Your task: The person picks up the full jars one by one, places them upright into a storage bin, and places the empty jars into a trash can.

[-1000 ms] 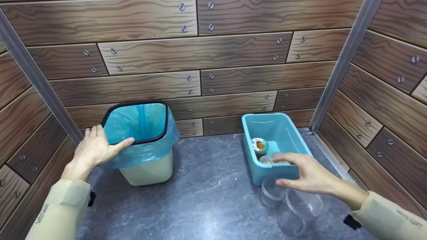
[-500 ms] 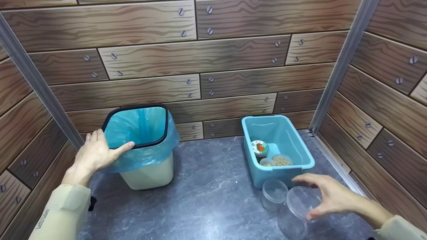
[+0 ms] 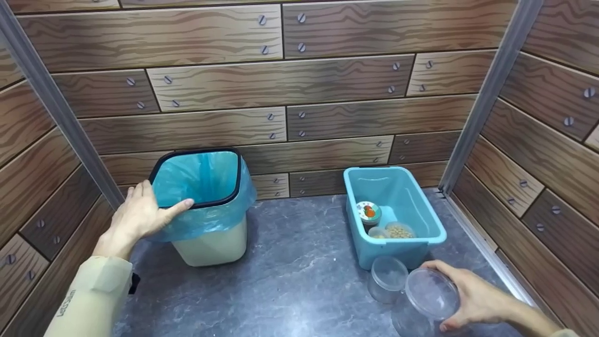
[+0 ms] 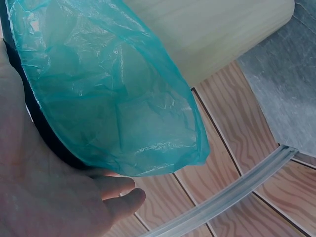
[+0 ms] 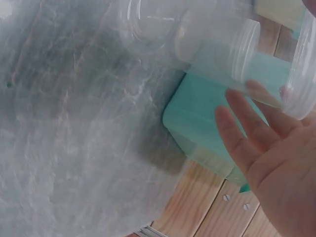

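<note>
My left hand (image 3: 140, 215) rests on the near left of the waste bin's black rim (image 3: 241, 173), thumb stretched along it. In the left wrist view, its fingers (image 4: 116, 190) lie extended beside the blue bin liner (image 4: 123, 98). At the lower right, my right hand (image 3: 479, 295) holds a tall clear plastic jar (image 3: 433, 294) near its round top, fingers at the far side and thumb at the near side. A shorter clear jar (image 3: 388, 276) stands just left of it. In the right wrist view, the fingers (image 5: 247, 128) overlap the tall jar's side below its rim (image 5: 301, 69).
A blue tub (image 3: 421, 206) stands behind the jars. Inside it are a container with a tomato-printed lid (image 3: 368, 212) and a clear container of beige beans or nuts (image 3: 399, 230). Plank-patterned walls (image 3: 327, 79) enclose the grey marbled surface (image 3: 299, 252).
My right hand has come back from over the tub's near edge, down to the tall jar, and its thumb and fingers have closed around the top. The left hand stays on the bin rim.
</note>
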Motion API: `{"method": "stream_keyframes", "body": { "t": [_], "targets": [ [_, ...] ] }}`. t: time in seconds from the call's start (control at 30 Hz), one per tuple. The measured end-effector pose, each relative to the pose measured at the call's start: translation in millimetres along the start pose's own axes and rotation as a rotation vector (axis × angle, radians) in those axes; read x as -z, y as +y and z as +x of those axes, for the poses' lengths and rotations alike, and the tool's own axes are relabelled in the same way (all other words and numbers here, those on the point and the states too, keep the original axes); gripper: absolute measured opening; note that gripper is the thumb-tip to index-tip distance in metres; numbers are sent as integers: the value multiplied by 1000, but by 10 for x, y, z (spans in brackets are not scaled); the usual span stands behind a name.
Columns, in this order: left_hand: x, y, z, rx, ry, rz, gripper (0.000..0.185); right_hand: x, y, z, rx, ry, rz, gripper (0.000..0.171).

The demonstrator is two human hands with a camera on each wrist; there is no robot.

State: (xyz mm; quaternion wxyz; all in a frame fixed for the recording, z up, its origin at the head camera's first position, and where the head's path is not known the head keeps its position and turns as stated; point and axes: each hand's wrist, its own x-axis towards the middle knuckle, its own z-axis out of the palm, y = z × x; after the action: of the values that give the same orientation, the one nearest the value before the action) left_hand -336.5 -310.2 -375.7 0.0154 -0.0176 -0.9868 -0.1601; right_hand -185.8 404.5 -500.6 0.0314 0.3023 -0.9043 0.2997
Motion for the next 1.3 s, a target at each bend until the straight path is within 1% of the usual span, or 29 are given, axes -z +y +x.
{"method": "stream_keyframes", "body": {
  "t": [0.13, 0.33, 0.43, 0.5, 0.7, 0.87, 1.13, 1.3],
  "targets": [
    [-4, 15, 12, -1, -1, -4, 151, -48, -5, -32, 6, 32, 49, 109],
    [-6, 47, 38, -4, -3, -13, 152, -38, -52, -55, -29, 24, 163, 104],
    [-4, 51, 38, -6, 2, -12, 151, -11, -69, -36, -11, 17, 249, 101],
    [-3, 45, 36, -7, 8, -9, 151, 9, -80, -4, 21, 14, 310, 99],
    [-3, 7, 15, 3, 7, -11, 151, 57, -148, 169, 148, 8, 471, 97],
    [-10, -11, 4, 7, 6, -7, 151, 99, -247, 325, 187, 4, 574, 96],
    [-5, -12, 4, 12, 4, -15, 151, 190, -414, 640, 256, 22, 673, 97],
    [-11, -8, 10, 18, -9, -25, 152, 238, -539, 791, 266, 58, 653, 98]
  ]
}}
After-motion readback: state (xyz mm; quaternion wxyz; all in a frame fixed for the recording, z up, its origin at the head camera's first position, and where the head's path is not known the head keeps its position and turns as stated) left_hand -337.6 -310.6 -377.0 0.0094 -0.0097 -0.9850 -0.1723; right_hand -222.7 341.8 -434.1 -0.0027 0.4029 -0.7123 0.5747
